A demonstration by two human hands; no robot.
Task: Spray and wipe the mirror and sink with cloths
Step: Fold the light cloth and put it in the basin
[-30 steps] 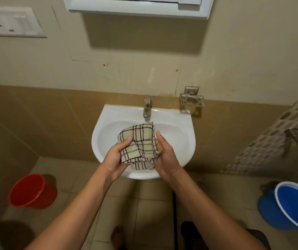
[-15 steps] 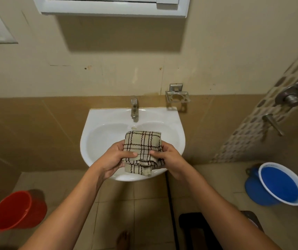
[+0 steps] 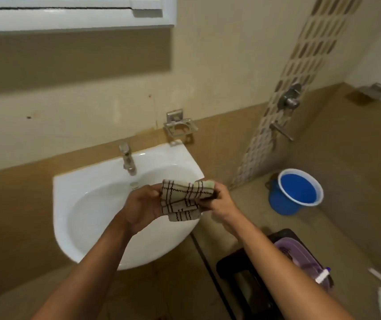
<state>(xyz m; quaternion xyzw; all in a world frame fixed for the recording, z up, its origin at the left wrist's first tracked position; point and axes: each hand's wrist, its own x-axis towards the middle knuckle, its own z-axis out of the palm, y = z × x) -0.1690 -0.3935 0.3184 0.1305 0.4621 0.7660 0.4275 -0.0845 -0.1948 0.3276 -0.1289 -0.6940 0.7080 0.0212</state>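
Observation:
A folded beige cloth with dark checks [image 3: 183, 199] is held over the right part of the white sink [image 3: 88, 204]. My left hand [image 3: 142, 207] grips its left side and my right hand [image 3: 219, 202] grips its right side. A metal tap [image 3: 127, 159] stands at the back of the sink. The white lower frame of the mirror cabinet [image 3: 74, 19] runs along the top left of the view. Its glass is barely visible.
An empty metal holder [image 3: 180, 128] is fixed to the wall right of the tap. A blue bucket [image 3: 296, 191] stands on the floor at the right. A purple container [image 3: 300, 257] sits on a dark stool at the lower right. Shower fittings [image 3: 288, 100] project from the patterned tiles.
The view swung right and tilted; the red bucket left the frame. Both hands kept the cloth and carried it toward the sink's right rim, folding it tighter.

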